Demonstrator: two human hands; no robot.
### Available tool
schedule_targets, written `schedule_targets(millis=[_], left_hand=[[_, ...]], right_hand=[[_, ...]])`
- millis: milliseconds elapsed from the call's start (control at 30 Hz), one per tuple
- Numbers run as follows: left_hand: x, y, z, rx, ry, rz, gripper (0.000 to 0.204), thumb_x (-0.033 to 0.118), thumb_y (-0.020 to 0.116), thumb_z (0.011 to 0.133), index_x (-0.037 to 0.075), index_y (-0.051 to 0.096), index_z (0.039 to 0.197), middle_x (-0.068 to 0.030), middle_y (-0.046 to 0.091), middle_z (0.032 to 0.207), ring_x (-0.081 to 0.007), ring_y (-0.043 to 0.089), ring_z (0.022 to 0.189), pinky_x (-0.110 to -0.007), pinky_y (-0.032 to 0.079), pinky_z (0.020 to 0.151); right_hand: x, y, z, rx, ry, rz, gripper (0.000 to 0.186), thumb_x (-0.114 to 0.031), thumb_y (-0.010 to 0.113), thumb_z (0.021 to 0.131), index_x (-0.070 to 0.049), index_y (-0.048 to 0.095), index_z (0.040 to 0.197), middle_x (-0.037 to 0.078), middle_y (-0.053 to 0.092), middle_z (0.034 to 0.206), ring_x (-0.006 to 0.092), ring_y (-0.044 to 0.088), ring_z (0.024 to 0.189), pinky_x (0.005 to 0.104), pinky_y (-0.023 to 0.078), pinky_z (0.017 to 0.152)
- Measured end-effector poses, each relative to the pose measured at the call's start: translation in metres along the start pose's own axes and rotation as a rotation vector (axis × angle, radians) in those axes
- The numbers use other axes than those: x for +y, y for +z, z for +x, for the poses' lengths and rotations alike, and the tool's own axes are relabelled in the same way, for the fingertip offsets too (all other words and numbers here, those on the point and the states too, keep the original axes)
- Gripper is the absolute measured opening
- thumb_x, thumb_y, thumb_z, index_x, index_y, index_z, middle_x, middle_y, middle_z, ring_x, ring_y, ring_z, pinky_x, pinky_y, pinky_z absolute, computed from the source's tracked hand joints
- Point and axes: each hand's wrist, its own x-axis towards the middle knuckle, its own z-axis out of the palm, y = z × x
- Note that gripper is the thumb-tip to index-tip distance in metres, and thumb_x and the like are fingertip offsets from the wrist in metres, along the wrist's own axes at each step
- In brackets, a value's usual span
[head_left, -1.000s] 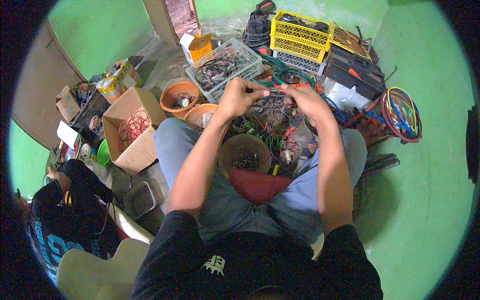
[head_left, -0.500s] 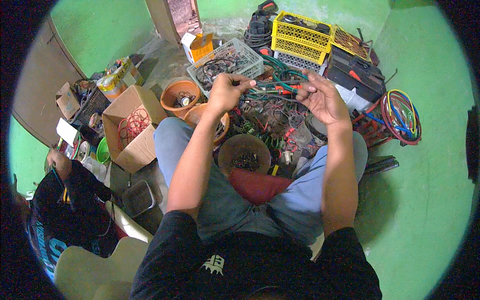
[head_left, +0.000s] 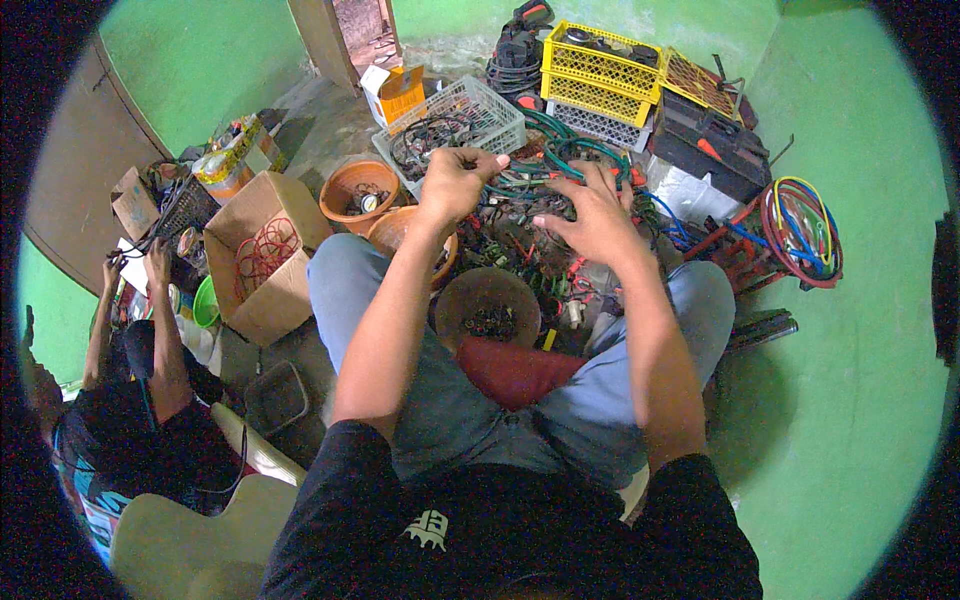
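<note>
My left hand (head_left: 452, 188) is closed in a pinch, thumb pointing right, on a thin dark cable; most of the cable is lost against the clutter behind it. To its right, my right hand (head_left: 597, 215) is spread with thumb and fingers apart, and nothing shows in its grasp. Both hands are over a heap of tangled wires and small parts (head_left: 540, 250) on the floor. Looped green cable (head_left: 560, 140) lies just beyond my right fingers. Between my knees is a round brown bowl (head_left: 455, 300) with small dark pieces in it.
Two orange pots (head_left: 345, 180) and a cardboard box (head_left: 225, 225) with red wire stand left. Behind are a grey crate (head_left: 505, 125), yellow crates (head_left: 600, 80) and a black toolbox (head_left: 690, 140). Coiled coloured hoses (head_left: 835, 245) are at right. A co-worker (head_left: 150, 400) sits at left, holding dark cable.
My right hand has come down and toward me, its fingers opening away from the cable that stretched between my hands. My left hand barely moved. The co-worker's arms now reach forward.
</note>
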Motion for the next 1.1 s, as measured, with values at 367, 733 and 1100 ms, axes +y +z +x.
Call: schedule_targets(millis=[367,733,1100], left_hand=[[0.000,-0.006,0.002,0.144,-0.035,-0.070,0.026,0.022,0.073,0.087,-0.003,0.072,0.080,0.0005,0.060,0.065,-0.0085,0.047,0.059,-0.027,0.038,0.055],[-0.004,-0.012,0.009,0.243,-0.015,-0.148,0.027,0.020,0.072,0.087,-0.001,0.067,0.071,0.0028,0.055,0.064,-0.0066,0.042,0.060,-0.026,0.034,0.055],[-0.004,0.004,0.004,0.178,-0.058,-0.186,0.030,0.020,0.070,0.089,0.001,0.063,0.068,0.0008,0.056,0.063,-0.0080,0.043,0.057,-0.026,0.034,0.054]], right_hand=[[0.013,0.002,0.022,0.290,-0.162,0.382,0.016,-0.024,0.066,0.089,-0.012,0.074,0.083,0.014,0.059,0.125,0.0313,0.053,0.117,0.0393,0.041,0.101],[0.132,-0.032,0.022,0.865,0.490,0.766,0.040,-0.013,0.060,0.083,0.003,0.059,0.120,0.017,0.063,0.111,0.0296,0.063,0.097,0.0387,0.049,0.090],[-0.039,0.035,0.012,0.387,-0.157,0.444,0.011,-0.004,0.062,0.082,-0.001,0.064,0.093,0.017,0.065,0.092,0.0364,0.064,0.089,0.0435,0.051,0.080]])
